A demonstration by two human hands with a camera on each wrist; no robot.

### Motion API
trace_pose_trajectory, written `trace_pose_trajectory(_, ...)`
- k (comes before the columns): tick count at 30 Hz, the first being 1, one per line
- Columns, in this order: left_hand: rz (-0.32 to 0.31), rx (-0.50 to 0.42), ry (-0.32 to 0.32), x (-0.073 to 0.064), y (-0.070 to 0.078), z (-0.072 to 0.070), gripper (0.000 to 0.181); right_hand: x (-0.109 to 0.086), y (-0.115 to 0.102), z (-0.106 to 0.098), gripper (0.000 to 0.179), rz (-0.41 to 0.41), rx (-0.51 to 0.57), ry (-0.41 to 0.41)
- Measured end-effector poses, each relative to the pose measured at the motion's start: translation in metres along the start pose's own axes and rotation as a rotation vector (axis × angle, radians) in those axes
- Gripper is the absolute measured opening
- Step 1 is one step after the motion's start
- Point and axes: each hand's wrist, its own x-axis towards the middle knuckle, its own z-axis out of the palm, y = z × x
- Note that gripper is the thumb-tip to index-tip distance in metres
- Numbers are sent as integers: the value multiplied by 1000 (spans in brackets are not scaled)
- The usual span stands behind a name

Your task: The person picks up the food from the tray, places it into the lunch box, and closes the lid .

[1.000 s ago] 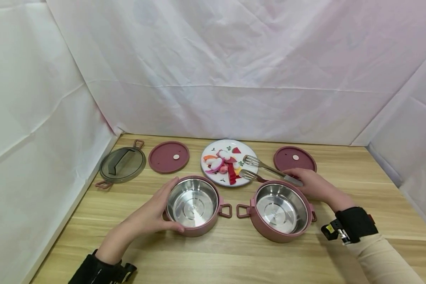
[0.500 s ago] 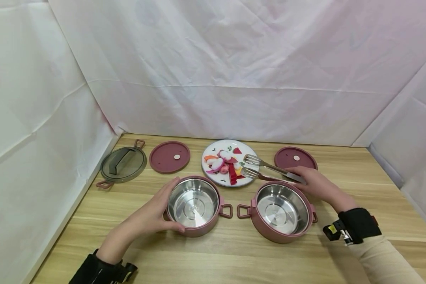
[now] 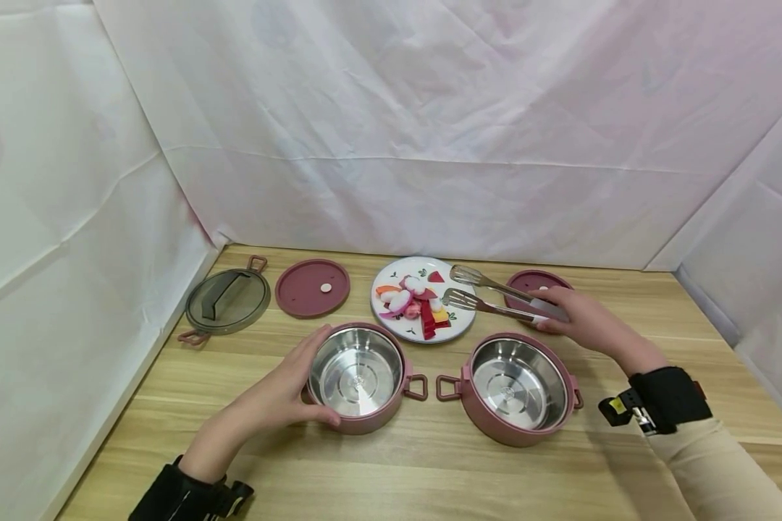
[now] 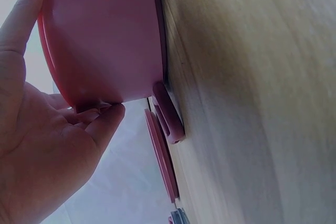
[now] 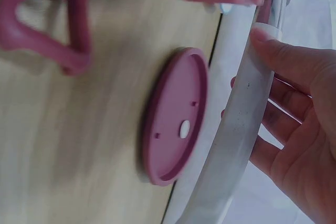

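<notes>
Two pink pots with shiny steel insides stand side by side in the head view. My left hand (image 3: 276, 394) holds the left pot (image 3: 371, 423) by its side, thumb at the front and fingers round the far side. In the left wrist view, fingertips curl at the wall of the pot (image 4: 105, 30). My right hand (image 3: 586, 322) grips steel tongs with pale handles (image 5: 241, 103) behind the right pot (image 3: 505, 430). The two slotted tong ends stand apart, over the right edge of a white plate (image 3: 391, 275) bearing cut fruit or vegetable pieces (image 3: 413, 297).
A maroon lid (image 3: 311, 288) lies left of the plate; another maroon lid (image 3: 528, 281) lies partly under the tongs. At the far left is a dark see-through lid (image 3: 237, 307) with a handle. White cloth (image 3: 404, 123) walls the back and sides of the wooden table (image 3: 391, 481).
My right hand has moved slightly up and right with the tongs. Their lower arm now shows apart from the right pot's rim. The left hand keeps its hold on the left pot.
</notes>
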Motion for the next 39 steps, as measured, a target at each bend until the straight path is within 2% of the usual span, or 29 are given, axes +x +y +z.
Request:
trace_pose_trajectory(10, -5, -20, 4, 0, -1, 1, 128, 22, -17, -14, 48, -74, -41, 11)
trace_pose_trajectory(17, -30, -24, -7, 0, -2, 3, 128, 35, -36, -22, 46, -54, -96, 0)
trace_pose_trajectory(28, -31, -17, -14, 0, -2, 3, 127, 53, -62, -27, 46, -25, -179, -15)
trace_pose_trajectory(39, -32, -17, -14, -2, -2, 2, 127, 58, -75, -21, 44, -16, -173, -31)
